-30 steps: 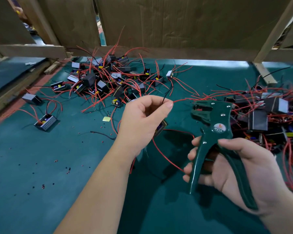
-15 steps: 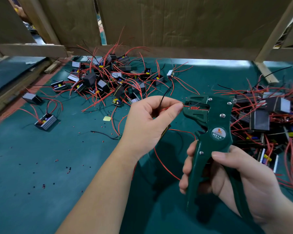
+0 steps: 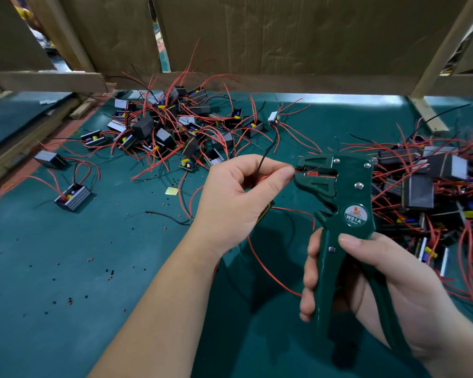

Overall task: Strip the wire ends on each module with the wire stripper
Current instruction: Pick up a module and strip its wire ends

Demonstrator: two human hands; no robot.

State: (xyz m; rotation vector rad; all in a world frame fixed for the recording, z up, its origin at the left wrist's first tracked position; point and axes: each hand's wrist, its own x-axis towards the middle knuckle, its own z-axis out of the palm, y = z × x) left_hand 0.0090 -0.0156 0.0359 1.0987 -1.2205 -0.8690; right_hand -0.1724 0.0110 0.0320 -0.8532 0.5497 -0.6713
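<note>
The left hand [image 3: 238, 197] has a closed grip: thumb and forefinger pinch a red wire [image 3: 268, 272] right at the mouth of the wire stripper [image 3: 352, 186], and the end of the wire lies inside that mouth. The other fingers of this hand are curled, and a small module [image 3: 265, 212] shows partly under the palm; a thin black wire [image 3: 265, 156] rises from between the fingers. The right hand [image 3: 380, 282] grips the green tool upright, fingers wrapped round the front handle, thumb laid on the body below the round label, palm against the back handle. How far the handles are squeezed I cannot tell. Both hands are above the near middle of the green table [image 3: 66, 309]. The red wire hangs in a loop below and between the hands. On the far left lies a heap of modules [image 3: 175, 126] with red leads, and on the right a second heap [image 3: 434, 186]. One single module [image 3: 71, 196] lies apart on the left. Small bits of insulation [image 3: 109, 274] are scattered on the near left. A cardboard wall [image 3: 284, 36] stands at the far edge.
</note>
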